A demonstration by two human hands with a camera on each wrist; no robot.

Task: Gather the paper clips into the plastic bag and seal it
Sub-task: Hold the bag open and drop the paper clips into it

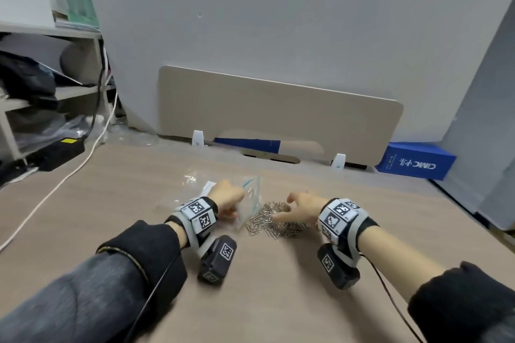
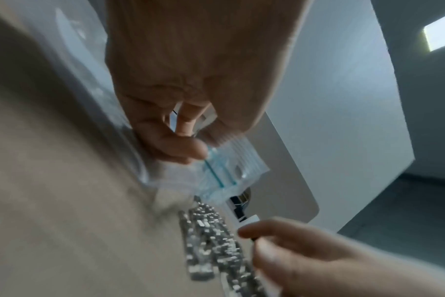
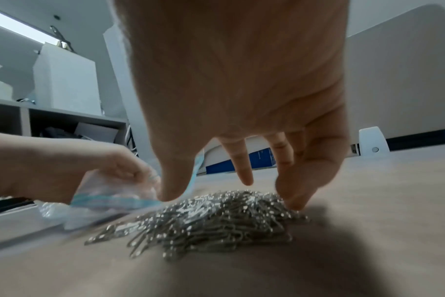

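Paper clips (image 1: 274, 220) are heaped on bench (image 1: 278, 287), touched by spread right hand (image 1: 299, 210); plastic bag (image 1: 250, 205) is pinched by left hand (image 1: 227, 199).

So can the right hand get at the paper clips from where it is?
Probably yes. The right hand is directly above the paper clips, fingers spread downward with fingertips at the pile's edge. Nothing lies between them; the bag, held by the left hand, sits to one side.

An office: desk (image 1: 250, 273) with beige privacy screen (image 1: 278, 111) (clamped on), cluttered shelving (image 1: 50, 36) alongside.
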